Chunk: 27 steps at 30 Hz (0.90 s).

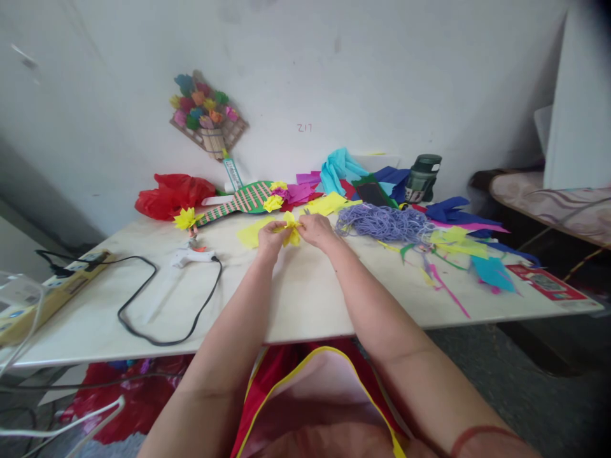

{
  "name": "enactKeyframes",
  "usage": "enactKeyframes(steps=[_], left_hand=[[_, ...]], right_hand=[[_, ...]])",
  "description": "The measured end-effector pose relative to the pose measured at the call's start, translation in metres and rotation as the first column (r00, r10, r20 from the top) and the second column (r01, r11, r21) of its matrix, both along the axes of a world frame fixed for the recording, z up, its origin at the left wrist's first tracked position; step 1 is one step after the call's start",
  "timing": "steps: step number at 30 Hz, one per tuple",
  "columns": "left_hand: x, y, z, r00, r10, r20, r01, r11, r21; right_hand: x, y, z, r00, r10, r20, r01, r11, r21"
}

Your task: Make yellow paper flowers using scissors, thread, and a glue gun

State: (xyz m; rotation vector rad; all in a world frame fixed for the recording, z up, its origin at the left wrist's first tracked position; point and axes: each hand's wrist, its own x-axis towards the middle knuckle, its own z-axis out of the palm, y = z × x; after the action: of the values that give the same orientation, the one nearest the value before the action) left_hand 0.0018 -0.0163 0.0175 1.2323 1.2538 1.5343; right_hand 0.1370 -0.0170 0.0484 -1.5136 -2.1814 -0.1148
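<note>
Between my two hands, above the middle of the table, is a yellow paper flower (291,234) with loose, ruffled petals. My left hand (272,237) pinches its left side, fingers closed. On the other side my right hand (317,230) also has its fingers closed on the flower's edge. A sheet of yellow crepe paper (251,234) lies just left of my left hand. Behind the hands rests a green guitar-shaped craft (248,198) with tan strips and yellow and magenta paper flowers on it.
A white glue gun (191,256) with a black cord lies at left, near a power strip (57,296). Purple string (384,222), crepe paper scraps and a dark green bottle (422,178) occupy the right. Red plastic (174,194) sits at back left; a flower craft (205,114) hangs above.
</note>
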Motion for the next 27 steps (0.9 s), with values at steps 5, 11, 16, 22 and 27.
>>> enactKeyframes(steps=[5, 11, 16, 22, 27], left_hand=[[0.001, 0.001, -0.002, 0.997, -0.020, -0.073, 0.024, 0.998, 0.054], [0.000, 0.003, -0.006, 0.977, 0.016, -0.213, 0.010, 0.993, 0.118], [-0.001, 0.006, -0.009, 0.947, 0.040, -0.318, 0.015, 0.986, 0.168], [-0.001, 0.008, -0.009, 0.962, 0.007, -0.273, 0.037, 0.987, 0.154], [0.002, 0.005, -0.006, 0.983, -0.012, -0.182, 0.031, 0.994, 0.101]], right_hand=[[0.003, 0.007, -0.003, 0.911, -0.059, -0.409, -0.029, 0.978, -0.205], [0.005, 0.007, -0.007, 0.565, -0.219, -0.795, -0.303, 0.842, -0.447], [0.007, 0.008, -0.009, 0.475, -0.302, -0.826, -0.389, 0.770, -0.505], [0.010, 0.009, -0.009, 0.406, -0.281, -0.869, -0.455, 0.763, -0.459], [0.013, 0.009, -0.009, 0.363, -0.267, -0.893, -0.526, 0.732, -0.432]])
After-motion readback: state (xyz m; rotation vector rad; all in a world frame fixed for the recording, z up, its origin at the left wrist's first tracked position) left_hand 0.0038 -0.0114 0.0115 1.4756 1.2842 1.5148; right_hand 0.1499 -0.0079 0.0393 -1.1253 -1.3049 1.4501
